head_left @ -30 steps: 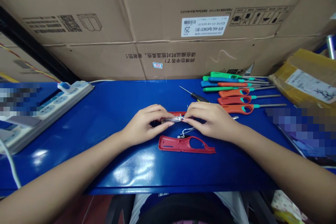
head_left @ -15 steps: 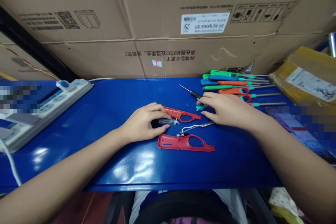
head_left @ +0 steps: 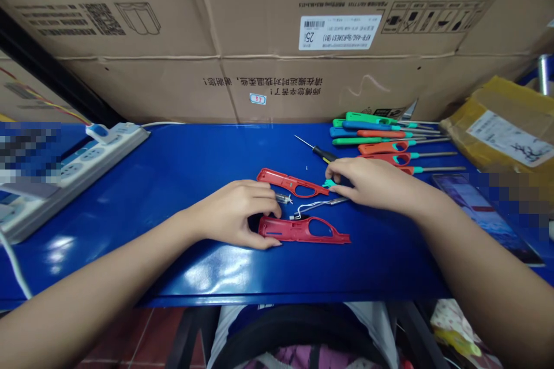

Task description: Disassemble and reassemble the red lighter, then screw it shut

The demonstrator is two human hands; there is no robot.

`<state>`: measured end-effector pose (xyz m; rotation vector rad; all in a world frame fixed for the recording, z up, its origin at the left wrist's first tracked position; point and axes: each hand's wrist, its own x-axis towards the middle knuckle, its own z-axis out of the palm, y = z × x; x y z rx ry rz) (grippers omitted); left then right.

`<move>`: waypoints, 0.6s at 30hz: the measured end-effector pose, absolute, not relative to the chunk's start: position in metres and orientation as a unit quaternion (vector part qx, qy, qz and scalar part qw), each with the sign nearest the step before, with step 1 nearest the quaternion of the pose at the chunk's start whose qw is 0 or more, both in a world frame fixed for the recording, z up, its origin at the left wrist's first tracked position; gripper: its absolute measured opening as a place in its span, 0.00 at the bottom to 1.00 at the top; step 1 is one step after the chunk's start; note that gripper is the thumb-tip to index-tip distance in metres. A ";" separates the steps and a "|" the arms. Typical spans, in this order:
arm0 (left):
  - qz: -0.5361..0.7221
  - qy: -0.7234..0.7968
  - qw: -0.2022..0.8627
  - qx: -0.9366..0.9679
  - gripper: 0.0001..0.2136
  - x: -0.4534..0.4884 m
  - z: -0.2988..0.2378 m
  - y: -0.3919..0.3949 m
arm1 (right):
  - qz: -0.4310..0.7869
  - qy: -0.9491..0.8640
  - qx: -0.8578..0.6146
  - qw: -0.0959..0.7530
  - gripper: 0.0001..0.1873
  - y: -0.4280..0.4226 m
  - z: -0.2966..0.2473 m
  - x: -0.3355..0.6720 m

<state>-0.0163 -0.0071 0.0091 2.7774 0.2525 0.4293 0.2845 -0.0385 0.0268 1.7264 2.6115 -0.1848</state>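
**Hands at the opened red lighter**

Left hand (head_left: pixel 234 213) fingers curl, grasping a clear tube (head_left: pixel 282 198) above the red shell (head_left: pixel 303 230). Right hand (head_left: pixel 372 184) fingers pinch a small teal piece (head_left: pixel 329 183) right of the shell. Bare blue surface (head_left: pixel 182 167) lies left of the shell.

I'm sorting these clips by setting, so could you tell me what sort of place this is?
Probably a small workshop or storeroom bench: a blue worktable backed by big cardboard boxes, a row of long lighters, and an opened red lighter shell by the left hand.
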 end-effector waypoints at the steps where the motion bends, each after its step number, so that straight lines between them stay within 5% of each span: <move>1: 0.146 0.091 0.159 0.972 0.14 -0.016 0.008 -0.008 | -0.064 0.827 0.559 0.010 0.06 -0.040 0.028 0.284; 13: 0.170 0.095 0.137 0.971 0.19 -0.016 0.010 -0.012 | -0.139 0.859 0.492 -0.038 0.07 -0.049 0.035 0.274; 18: 0.209 0.193 0.100 0.953 0.12 -0.020 0.011 0.000 | -0.036 0.864 0.502 -0.014 0.09 -0.047 0.031 0.268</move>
